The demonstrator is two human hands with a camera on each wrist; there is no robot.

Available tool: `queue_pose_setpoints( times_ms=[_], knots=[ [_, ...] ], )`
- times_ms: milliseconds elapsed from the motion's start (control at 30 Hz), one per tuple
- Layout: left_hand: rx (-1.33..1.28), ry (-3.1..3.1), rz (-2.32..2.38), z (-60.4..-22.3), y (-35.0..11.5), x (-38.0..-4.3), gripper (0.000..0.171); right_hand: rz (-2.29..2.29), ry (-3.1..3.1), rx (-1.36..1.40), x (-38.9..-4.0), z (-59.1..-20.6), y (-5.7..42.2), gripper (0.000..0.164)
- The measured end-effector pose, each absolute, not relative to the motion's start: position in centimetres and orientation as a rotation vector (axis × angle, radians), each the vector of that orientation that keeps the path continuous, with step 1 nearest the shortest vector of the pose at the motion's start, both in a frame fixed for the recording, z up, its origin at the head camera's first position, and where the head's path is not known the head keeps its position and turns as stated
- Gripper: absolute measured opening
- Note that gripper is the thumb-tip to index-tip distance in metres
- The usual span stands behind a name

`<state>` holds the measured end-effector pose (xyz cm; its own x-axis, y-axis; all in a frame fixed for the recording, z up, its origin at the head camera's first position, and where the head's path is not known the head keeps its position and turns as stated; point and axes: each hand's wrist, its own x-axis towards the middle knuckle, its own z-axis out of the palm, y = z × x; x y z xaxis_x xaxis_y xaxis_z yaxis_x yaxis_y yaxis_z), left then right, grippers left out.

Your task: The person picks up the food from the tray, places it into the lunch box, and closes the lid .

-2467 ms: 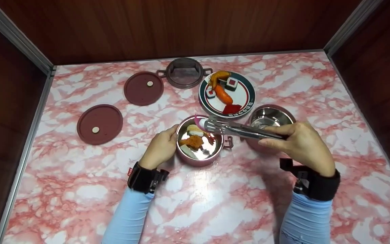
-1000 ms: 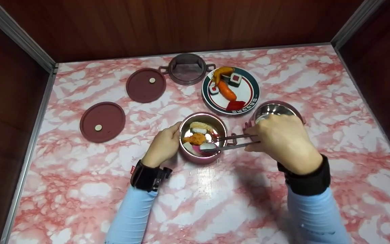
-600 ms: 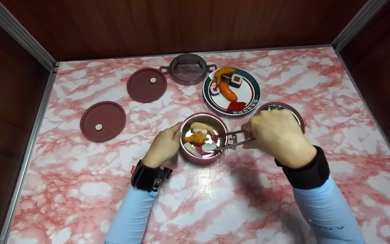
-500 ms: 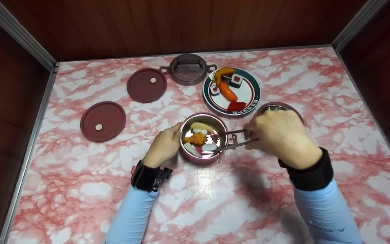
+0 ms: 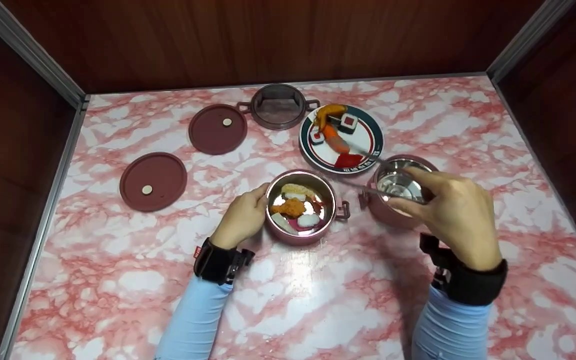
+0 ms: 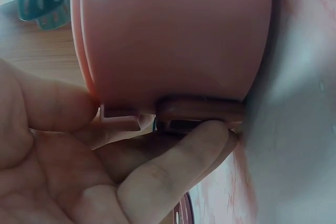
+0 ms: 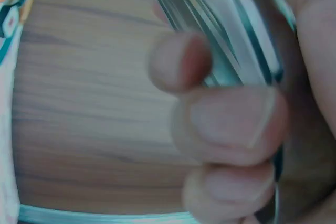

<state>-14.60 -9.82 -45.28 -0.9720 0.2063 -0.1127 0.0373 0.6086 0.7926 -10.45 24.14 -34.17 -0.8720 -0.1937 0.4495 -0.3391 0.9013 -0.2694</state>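
Observation:
My left hand (image 5: 241,217) holds the side handle (image 6: 199,109) of a pink pot (image 5: 298,239), fingers below it in the left wrist view. In the pot lie a toy fried drumstick (image 5: 289,207), a white piece (image 5: 309,220) over something pink, and other toy food. My right hand (image 5: 455,212) grips metal tongs (image 7: 231,24), fingers curled round them in the right wrist view. The blurred tong arms are spread, pointing towards the plate (image 5: 307,159). One arm overlaps an orange toy shrimp-like piece (image 5: 336,142); no food shows between the tips.
The plate also bears two sushi rolls (image 5: 348,123), a red piece (image 5: 348,160) and a yellow-brown piece (image 5: 329,114). A second pink pot (image 5: 393,216) stands under the right hand. Two maroon lids (image 5: 154,172) and a clear lid with handles (image 5: 278,120) lie left and behind.
The tongs brought the white and pink piece into the pot and let it go there. Since then, my right hand has lifted them out towards the plate. The left hand stays at the pot.

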Motion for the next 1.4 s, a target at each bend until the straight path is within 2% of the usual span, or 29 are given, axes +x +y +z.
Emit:
queue_pose_setpoints(
  times_ms=[567,1100,1400],
  knots=[
    [0.206,2.637,1.296,-45.2,-9.7,-14.6,0.044,0.526,-2.691,0.060,-12.7,-36.8,24.7,0.050],
    [0.231,2.666,1.284,-45.4,-9.9,-14.6,0.043,0.573,-2.733,0.009,-13.5,-37.6,24.0,0.053],
    [0.207,2.644,1.290,-45.3,-9.9,-14.5,0.044,0.552,-2.751,0.005,-14.0,-38.2,23.9,0.049]
  ],
)
